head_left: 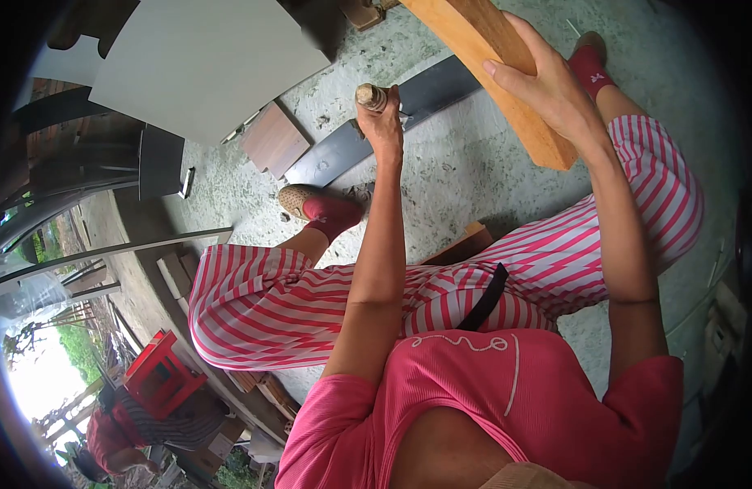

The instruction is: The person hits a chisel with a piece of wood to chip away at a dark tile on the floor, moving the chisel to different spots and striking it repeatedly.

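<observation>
My left hand is wrapped round a tool with a round wooden handle. The handle's end points up out of my fist, and the tool's working end is hidden. Under that hand a long dark grey board lies flat on the floor. My right hand grips a thick, curved piece of wood by its side, thumb laid across its face. This wood is light orange-brown, slants over the right end of the board and runs out of the top of the view.
A large pale panel stands at the upper left, beside a small brown wooden block. My shoes rest either side of the board. A wood scrap lies between my legs. A red plastic chair stands outside, near another person.
</observation>
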### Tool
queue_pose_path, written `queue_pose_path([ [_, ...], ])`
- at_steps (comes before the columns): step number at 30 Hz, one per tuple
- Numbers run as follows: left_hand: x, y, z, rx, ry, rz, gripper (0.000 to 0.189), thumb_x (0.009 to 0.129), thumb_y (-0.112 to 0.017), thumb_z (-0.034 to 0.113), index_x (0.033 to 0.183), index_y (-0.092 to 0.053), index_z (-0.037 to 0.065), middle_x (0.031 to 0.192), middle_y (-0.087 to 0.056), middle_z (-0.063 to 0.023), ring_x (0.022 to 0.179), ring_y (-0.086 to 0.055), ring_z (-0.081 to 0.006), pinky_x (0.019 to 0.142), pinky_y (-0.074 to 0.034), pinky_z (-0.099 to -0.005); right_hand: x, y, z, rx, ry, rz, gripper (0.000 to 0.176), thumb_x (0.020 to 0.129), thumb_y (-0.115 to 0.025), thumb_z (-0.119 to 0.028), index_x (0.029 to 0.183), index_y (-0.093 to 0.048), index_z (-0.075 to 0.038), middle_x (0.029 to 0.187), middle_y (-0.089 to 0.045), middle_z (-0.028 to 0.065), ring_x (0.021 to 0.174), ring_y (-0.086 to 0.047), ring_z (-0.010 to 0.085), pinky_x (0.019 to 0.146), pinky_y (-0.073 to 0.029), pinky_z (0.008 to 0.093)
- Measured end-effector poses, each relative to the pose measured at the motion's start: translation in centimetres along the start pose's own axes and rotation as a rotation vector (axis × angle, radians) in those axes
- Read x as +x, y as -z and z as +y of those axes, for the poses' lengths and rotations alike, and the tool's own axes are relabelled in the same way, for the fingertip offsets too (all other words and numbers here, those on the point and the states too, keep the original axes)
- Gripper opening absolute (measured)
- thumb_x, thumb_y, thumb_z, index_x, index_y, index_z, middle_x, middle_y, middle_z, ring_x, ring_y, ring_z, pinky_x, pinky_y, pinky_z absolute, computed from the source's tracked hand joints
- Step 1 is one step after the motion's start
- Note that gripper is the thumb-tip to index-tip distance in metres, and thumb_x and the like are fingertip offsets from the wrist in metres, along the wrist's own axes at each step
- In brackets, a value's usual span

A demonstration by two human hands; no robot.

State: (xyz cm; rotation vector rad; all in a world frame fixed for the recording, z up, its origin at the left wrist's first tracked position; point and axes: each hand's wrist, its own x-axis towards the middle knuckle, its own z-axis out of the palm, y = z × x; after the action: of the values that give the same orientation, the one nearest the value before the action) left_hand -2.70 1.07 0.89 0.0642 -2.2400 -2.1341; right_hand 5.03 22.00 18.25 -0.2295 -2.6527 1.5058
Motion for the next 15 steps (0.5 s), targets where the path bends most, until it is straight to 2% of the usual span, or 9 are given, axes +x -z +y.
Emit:
queue_pose_path([
  [13, -0.17, -0.05, 0.35, 0.136, -0.022, -0.145, 0.023, 0.079, -0.070, 0.012, 0.089, -0.050, 0.004, 0.075, -0.057, -0.0012, 0.068, -0.051, -0.0085, 0.065, -0.044, -0.0239, -0.29, -0.47, 0.27, -0.061, 0.019, 0.023, 0.067, 0.082, -0.061, -0.042, 0.136, -0.038, -0.008, 0.117, -0.056, 0.0169, 0.108, -0.056, 0.0249, 0.090, -0.045, 0.0369],
  [15, -0.18, 0.08, 0.44, 0.128, -0.007, -0.226, 0.023, 0.078, -0.070, 0.011, 0.087, -0.050, 0.004, 0.074, -0.057, -0.0015, 0.067, -0.051, -0.0088, 0.065, -0.045, -0.0242, -0.42, -0.39, -0.28, -0.042, 0.038, 0.022, 0.068, 0.081, -0.063, -0.037, 0.137, -0.035, -0.009, 0.116, -0.057, 0.0165, 0.105, -0.057, 0.0249, 0.088, -0.046, 0.0364],
])
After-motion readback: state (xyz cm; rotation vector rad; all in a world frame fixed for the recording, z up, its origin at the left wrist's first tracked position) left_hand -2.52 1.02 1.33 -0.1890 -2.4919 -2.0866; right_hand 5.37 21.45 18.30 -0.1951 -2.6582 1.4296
